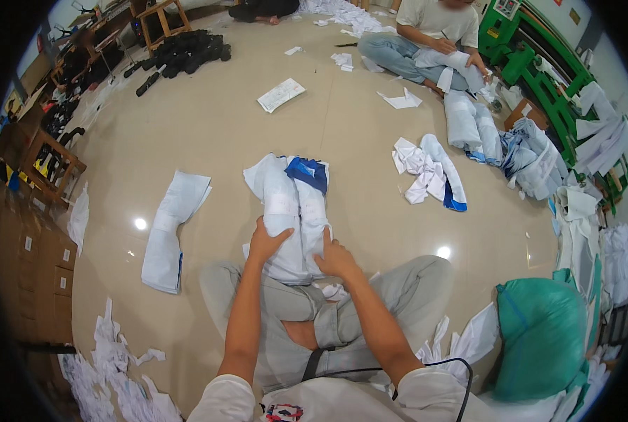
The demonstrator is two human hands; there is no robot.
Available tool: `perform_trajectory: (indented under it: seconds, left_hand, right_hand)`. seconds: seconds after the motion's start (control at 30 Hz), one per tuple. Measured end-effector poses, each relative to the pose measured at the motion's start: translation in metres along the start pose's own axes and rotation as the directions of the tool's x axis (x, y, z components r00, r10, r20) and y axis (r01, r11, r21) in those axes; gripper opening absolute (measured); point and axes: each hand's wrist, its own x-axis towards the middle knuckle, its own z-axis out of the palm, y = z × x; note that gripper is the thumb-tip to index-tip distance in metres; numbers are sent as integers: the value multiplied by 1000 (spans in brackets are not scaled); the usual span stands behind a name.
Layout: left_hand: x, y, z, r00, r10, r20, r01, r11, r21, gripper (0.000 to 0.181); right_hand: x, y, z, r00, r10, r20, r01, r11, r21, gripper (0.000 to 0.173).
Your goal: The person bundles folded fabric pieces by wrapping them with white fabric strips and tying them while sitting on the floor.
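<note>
Two long white fabric bundles lie side by side on the floor before my crossed legs. Around the outer edge of the left bundle (279, 211) curls my left hand (269, 243), its thumb spread across the top. My right hand (337, 255) rests on the right bundle (312, 211), index finger stretched along its outer side. A paler band wraps the middle of each bundle. Blue fabric (308, 173) shows at the far end of the right one. Off to the left, a separate white bundle (170, 227) lies with a blue edge.
Crumpled white cloth with a blue-edged strip (429, 171) lies to the right. A person (435, 47) sits beyond, near rolled bundles (464, 124) and a green machine (535, 58). A green sack (543, 337) stands at lower right, scraps (116, 369) at lower left, cartons (29, 253) at left.
</note>
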Motion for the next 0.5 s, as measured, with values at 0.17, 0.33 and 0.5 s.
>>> perform_trajectory:
  seconds: [0.17,0.33,0.5]
  left_hand:
    - [-3,2,-1,1000,-17,-11,18,999,40,110]
    - [-4,6,3,1000,14,-6,-14,1000,-4,108]
    - [1,-6,7,999,48,-15,-48,999,-20,104]
  right_hand:
    - [-1,0,3,1000,11,3,-11,1000,-11,100]
    - [-1,2,2,999,45,9,-45,999,-27,100]
    - [-1,0,2,999,48,14,-48,999,-7,99]
